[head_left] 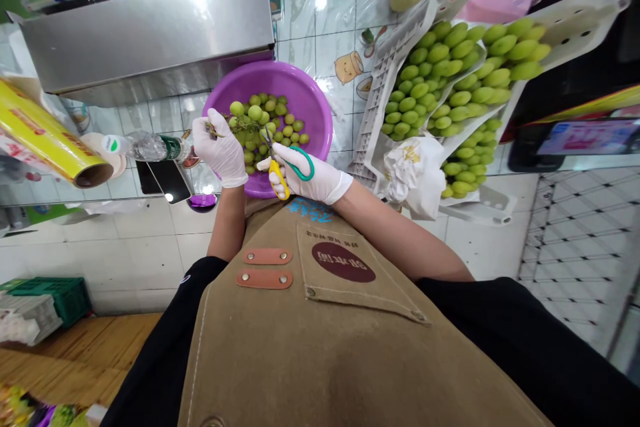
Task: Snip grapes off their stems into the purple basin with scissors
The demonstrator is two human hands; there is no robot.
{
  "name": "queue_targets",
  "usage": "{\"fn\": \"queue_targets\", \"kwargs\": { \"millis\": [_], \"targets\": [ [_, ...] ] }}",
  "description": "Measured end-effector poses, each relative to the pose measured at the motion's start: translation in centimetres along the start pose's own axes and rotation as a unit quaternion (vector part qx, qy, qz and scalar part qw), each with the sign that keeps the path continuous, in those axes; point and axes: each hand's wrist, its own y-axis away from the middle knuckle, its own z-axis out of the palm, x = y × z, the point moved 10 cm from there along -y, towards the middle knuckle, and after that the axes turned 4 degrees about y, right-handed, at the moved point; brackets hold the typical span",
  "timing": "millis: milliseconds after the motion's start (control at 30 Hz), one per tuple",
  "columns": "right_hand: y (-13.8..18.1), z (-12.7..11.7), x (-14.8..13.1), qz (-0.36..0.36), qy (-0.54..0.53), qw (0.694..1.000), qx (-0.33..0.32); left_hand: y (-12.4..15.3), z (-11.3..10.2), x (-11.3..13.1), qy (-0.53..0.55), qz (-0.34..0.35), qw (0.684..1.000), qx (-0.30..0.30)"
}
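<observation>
Two white-gloved hands work over one purple basin [313, 103], which sits on the tiled counter at about twelve o'clock from the tan apron [325, 333]. The left hand [220, 150], at the basin's nine o'clock rim, is pinched shut on one grape stem [244, 123], thumb and fingers together. The stem reaches toward three o'clock over the bowl with a few green grapes on it. The right hand [311, 177], at the basin's six o'clock edge, is closed around one pair of scissors [280, 172], with fingers through the green loop and the yellow loop below. The blades point toward eleven o'clock at the stem, but whether they stand apart or together is too small to tell. Loose grapes [280, 130] lie in the basin, roughly two or three dozen and too crowded for an exact count. At three o'clock from the basin, one white crate [387, 70] holds several bunches of green grapes [450, 73] in white wrapping, and one crumpled white bag [413, 170] lies at its near corner. At nine o'clock from the left hand lie one plastic bottle [145, 145] and one dark phone [167, 180]. Farther out the same way is one yellow roll of cling film [47, 137]. One steel box [150, 33] stands at eleven o'clock. On the apron are two leather tabs [265, 267], each with two rivets.
</observation>
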Motion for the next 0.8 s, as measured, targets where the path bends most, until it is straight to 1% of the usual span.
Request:
{"fn": "queue_targets", "kwargs": {
  "millis": [133, 267, 333, 533, 700, 800],
  "targets": [
    [0.1, 0.9, -0.4, 0.001, -0.023, 1.000, -0.017, 0.3, -0.3, 0.2, 0.007, -0.008, 1.000, 0.007],
    [-0.5, 1.7, -1.2, -0.010, -0.044, 0.998, -0.032, 0.7, -0.7, 0.8, 0.030, 0.025, 0.999, 0.020],
    [-1.0, 1.9, -1.5, -0.016, -0.054, 0.998, -0.042, 0.8, -0.8, 0.6, 0.027, 0.024, 0.999, 0.027],
    [-2.0, 2.4, -2.3, -0.032, -0.102, 0.992, -0.071, 1.2, -0.6, -0.2, 0.038, 0.014, 0.999, 0.017],
    [-1.4, 3.2, -2.5, -0.029, -0.140, 0.983, -0.112, 1.7, -1.0, -0.3, 0.070, 0.048, 0.995, 0.051],
    [-1.1, 3.1, -2.3, -0.017, -0.141, 0.983, -0.116, 1.9, -0.8, -0.4, 0.086, 0.043, 0.995, 0.039]
  ]
}}
